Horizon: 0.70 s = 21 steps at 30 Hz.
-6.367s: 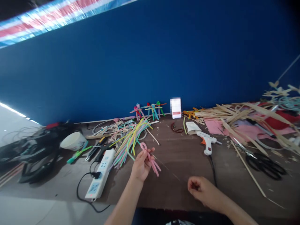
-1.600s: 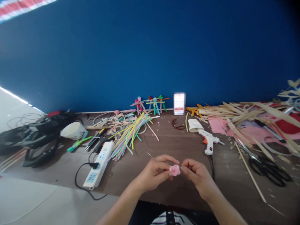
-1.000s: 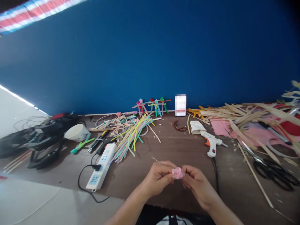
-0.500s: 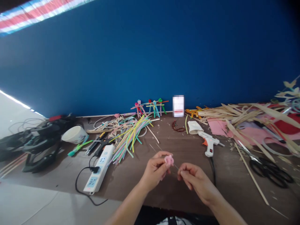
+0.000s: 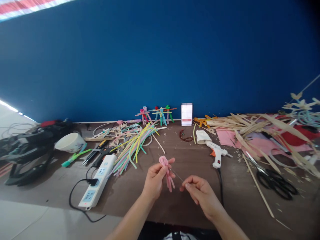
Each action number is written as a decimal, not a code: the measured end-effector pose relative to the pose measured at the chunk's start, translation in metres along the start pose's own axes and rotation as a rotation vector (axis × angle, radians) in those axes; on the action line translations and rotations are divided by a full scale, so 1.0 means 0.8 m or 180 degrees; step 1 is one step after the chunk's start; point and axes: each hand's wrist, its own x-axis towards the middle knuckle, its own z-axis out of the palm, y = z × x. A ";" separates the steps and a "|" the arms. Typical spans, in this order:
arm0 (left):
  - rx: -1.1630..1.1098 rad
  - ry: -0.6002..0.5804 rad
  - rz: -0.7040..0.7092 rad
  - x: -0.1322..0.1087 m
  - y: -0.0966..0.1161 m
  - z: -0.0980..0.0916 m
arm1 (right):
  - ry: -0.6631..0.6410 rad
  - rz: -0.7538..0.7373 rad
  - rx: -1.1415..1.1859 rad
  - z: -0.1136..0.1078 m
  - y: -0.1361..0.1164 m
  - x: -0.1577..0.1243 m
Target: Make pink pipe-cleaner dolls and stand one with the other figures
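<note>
The left hand [image 5: 155,182] has a pink pipe-cleaner figure [image 5: 166,172] pinched between thumb and fingers, just above the middle of the tabletop [image 5: 190,163], with its loop on top and its legs dangling. The right hand [image 5: 201,194] is nearly closed, thumb and forefinger together at the end of a thin wire [image 5: 177,175] that runs over to the figure. The wire's so fine that you can't really tell if it's gripped or just touching.

That pink piece looks super light and soft, but the wire core should keep it fairly stiff and let it hold a bend. I'd grab it by the thick looped part, since the legs look floppy. The thin wire looks springy and easy to lose, so pinching it close to the figure seems safest.

Count-wise, there's one figure in hand and roughly four colored pipe-cleaner figures [image 5: 156,115] standing at the back, though they overlap, so don't quote me. There's also one hot glue gun [image 5: 217,154], one pair of black-handled scissors [image 5: 273,183], and one white power strip [image 5: 96,181]. The loose pile of pipe cleaners [image 5: 131,150] is too tangled to count.
</note>
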 end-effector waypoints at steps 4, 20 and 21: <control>0.0222 -0.0338 0.0133 -0.009 0.002 0.002 | -0.0071 -0.0023 -0.0151 -0.002 0.002 -0.004; -0.0040 -0.1053 0.0424 -0.022 0.013 0.005 | -0.0245 -0.0141 0.0009 -0.001 0.002 -0.011; -0.0069 -0.1054 0.0412 -0.022 0.014 0.005 | -0.0245 -0.0146 0.0010 -0.001 0.002 -0.010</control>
